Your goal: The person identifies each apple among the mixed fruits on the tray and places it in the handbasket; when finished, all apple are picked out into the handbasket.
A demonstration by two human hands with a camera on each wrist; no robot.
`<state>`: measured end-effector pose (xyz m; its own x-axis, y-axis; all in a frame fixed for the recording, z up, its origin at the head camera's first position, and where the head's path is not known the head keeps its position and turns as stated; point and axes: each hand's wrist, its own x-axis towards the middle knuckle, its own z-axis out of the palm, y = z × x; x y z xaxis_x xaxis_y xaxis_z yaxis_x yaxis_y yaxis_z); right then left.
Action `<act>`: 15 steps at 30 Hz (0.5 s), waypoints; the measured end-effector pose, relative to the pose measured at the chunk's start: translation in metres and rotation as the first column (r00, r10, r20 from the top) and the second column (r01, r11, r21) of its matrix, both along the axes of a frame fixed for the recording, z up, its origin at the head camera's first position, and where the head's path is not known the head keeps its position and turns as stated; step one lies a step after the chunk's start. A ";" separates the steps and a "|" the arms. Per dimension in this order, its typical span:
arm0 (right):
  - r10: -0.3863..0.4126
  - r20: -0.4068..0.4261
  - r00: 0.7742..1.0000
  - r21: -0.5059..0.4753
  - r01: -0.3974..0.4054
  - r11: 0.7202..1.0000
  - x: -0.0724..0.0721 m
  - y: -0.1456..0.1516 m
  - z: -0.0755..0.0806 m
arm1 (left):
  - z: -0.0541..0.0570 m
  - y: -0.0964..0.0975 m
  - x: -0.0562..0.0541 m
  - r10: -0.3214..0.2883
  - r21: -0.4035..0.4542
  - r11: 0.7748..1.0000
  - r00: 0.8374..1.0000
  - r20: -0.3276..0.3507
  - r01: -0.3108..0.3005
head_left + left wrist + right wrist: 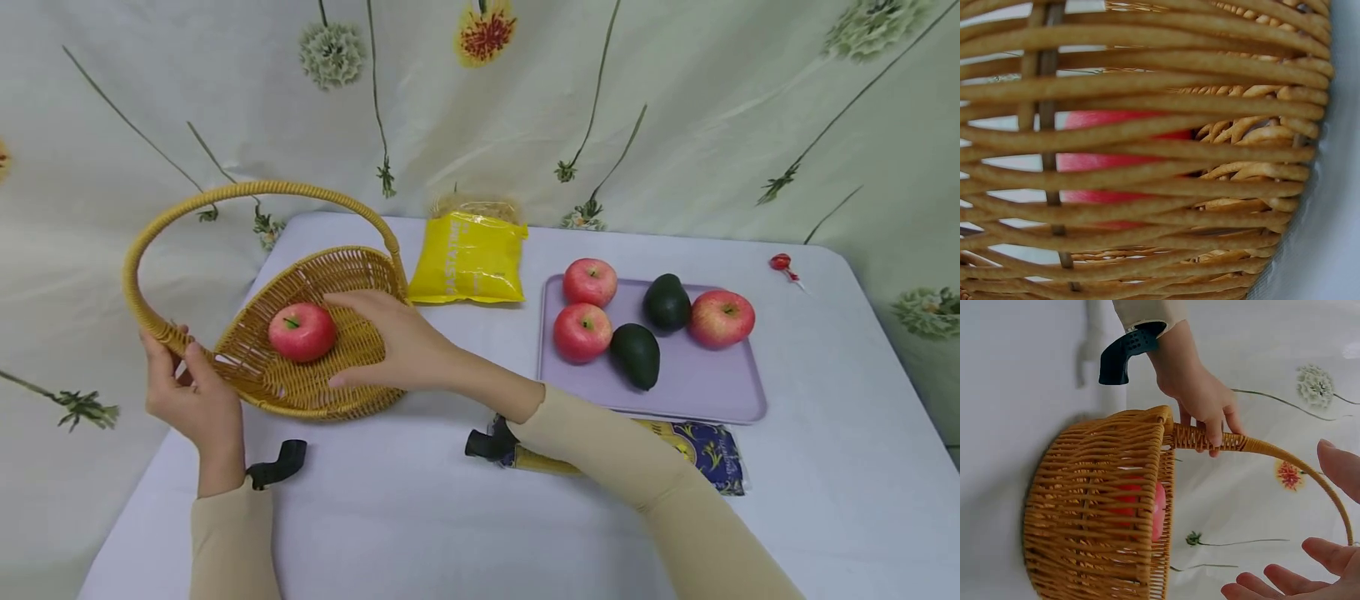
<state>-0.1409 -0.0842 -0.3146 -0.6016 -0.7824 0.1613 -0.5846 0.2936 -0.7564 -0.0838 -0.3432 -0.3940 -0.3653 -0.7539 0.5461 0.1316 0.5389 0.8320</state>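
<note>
A yellow-brown wicker basket (348,268) stands at the left of the table with one red apple (302,332) inside. My left hand (197,400) grips the lower left end of its arched handle (273,190). Over the basket's right side reaches my right hand (401,342), fingers and thumb spread apart, holding nothing. The apple lies just left of those fingers, apart from them. In the left wrist view, red apple skin (1110,162) shows through the woven wall. The right wrist view shows the left thumb and fingers around the handle (1210,439).
A lilac tray (705,396) on the right bears several apples (582,332) and two avocados (636,356). Behind stands a yellow pasta bag (471,258). A blue and yellow packet (708,454) lies partly under the right sleeve. A small red item (782,262) lies at the far right.
</note>
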 end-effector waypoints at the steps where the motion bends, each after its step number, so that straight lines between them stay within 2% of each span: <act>1: -0.002 0.000 1.000 -0.008 0.002 1.000 0.001 0.008 0.002 | 0.000 0.000 0.000 0.003 0.000 1.000 1.000 0.004 -0.003; 8: -0.095 0.046 0.994 -0.082 0.099 0.992 0.006 0.067 0.007 | 0.004 0.004 0.000 0.030 0.029 0.999 0.999 0.026 -0.031; 15: -0.215 0.105 0.971 -0.142 0.229 0.963 0.005 0.127 -0.003 | 0.010 0.013 0.002 0.031 0.040 0.999 0.999 0.033 -0.033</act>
<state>-0.1354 0.0428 -0.3179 -0.7747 -0.5978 0.2063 -0.4466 0.2862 -0.8477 -0.0820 -0.3301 -0.3839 -0.3575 -0.7867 0.5033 0.0874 0.5084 0.8567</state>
